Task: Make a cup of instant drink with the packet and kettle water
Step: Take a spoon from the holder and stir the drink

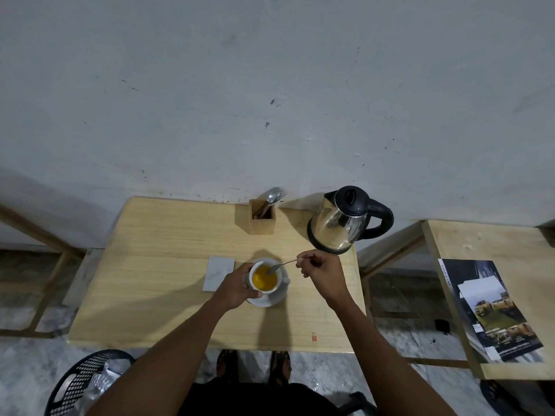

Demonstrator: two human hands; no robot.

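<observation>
Because the cup (265, 279) is full of yellow drink and sits on a small saucer (268, 300), the likeliest trouble is a slop over the rim: a fast stir, or the spoon (277, 266) knocking the wall, could tip liquid onto the saucer or the table (168, 265). The left hand (237, 288) wraps the cup from about 8 o'clock, thumb and fingers pressed to its side, which should steady it; if that hold loosens, the cup might skid on the saucer. The right hand (318, 270) pinches the spoon's handle tip between thumb and fingertips, so the bowl lies in the drink at 9 o'clock from that pinch, a long lever that I judge easy to over-swing. The kettle (345, 220) stands at 1 o'clock from the cup, near the right hand; a wide elbow move could brush it. A white packet (218, 273) lies flat at 9 o'clock, just beside the left hand.
</observation>
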